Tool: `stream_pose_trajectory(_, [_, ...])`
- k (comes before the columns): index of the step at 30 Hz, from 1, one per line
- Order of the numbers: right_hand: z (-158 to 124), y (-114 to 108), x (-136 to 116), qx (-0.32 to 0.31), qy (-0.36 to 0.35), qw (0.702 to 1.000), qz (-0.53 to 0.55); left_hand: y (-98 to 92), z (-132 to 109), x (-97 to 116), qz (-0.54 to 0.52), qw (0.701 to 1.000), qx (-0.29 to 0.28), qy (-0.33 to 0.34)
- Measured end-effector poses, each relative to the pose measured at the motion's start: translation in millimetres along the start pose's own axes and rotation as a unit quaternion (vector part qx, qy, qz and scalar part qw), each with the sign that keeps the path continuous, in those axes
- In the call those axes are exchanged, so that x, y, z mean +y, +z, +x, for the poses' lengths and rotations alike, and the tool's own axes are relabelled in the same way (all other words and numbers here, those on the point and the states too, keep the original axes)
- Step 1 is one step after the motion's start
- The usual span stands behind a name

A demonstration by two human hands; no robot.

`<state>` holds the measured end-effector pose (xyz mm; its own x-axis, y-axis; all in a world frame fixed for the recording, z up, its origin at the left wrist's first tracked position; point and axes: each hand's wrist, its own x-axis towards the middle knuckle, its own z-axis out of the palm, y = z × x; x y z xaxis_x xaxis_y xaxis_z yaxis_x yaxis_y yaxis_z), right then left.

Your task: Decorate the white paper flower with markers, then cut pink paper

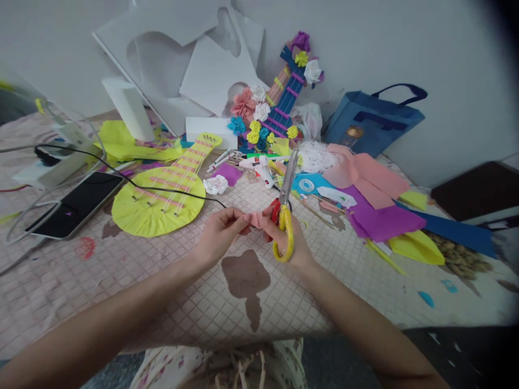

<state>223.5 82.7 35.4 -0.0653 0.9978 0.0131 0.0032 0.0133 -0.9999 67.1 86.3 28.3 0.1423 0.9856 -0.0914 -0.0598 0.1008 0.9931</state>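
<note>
My left hand (221, 232) pinches one end of a small pink paper piece (255, 219) above the table. My right hand (286, 240) grips the other end of that piece and also carries scissors (285, 208) with red and yellow handles, blades pointing up and away. Both hands meet at the paper over the checked tablecloth (162, 281). A yellow paper guitar (162, 194) lies to the left of my hands.
A phone (75, 202) and black cable lie at left. A glue gun (261, 170), pens, coloured paper sheets (377, 210), a blue flower-decorated guitar (284, 102), white foam boards (182, 70) and a blue bag (373, 121) crowd the far side.
</note>
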Motion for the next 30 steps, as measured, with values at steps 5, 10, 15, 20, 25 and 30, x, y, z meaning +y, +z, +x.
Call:
stream_pose_trajectory(5, [1.8,3.1,2.3,-0.019,0.0,1.0,-0.003,1.5,-0.3,2.4,-0.013,1.0,-0.013,0.004])
stream_pose_trajectory(10, [1.2,1.8,4.4,-0.026,0.003,1.0,0.009,-0.1,0.9,2.7,-0.06,0.998,-0.02,-0.029])
stream_pose_trajectory(15, [-3.7,-3.0,11.6,-0.077,0.0,0.997,0.008,-12.6,11.9,10.6,-0.139,0.99,-0.002,-0.019])
stream_pose_trajectory(20, [-8.9,-6.9,17.0,-0.141,0.029,0.989,-0.03,-24.9,18.8,26.8,-0.187,0.982,0.025,0.01])
stream_pose_trajectory(25, [-14.6,-6.9,9.9,-0.201,0.049,0.977,-0.06,-31.0,19.4,36.0,-0.211,0.977,0.031,0.018])
stream_pose_trajectory(30, [-17.5,-3.4,3.2,-0.21,0.082,0.973,-0.055,-32.0,17.6,38.7,-0.209,0.977,0.033,0.019])
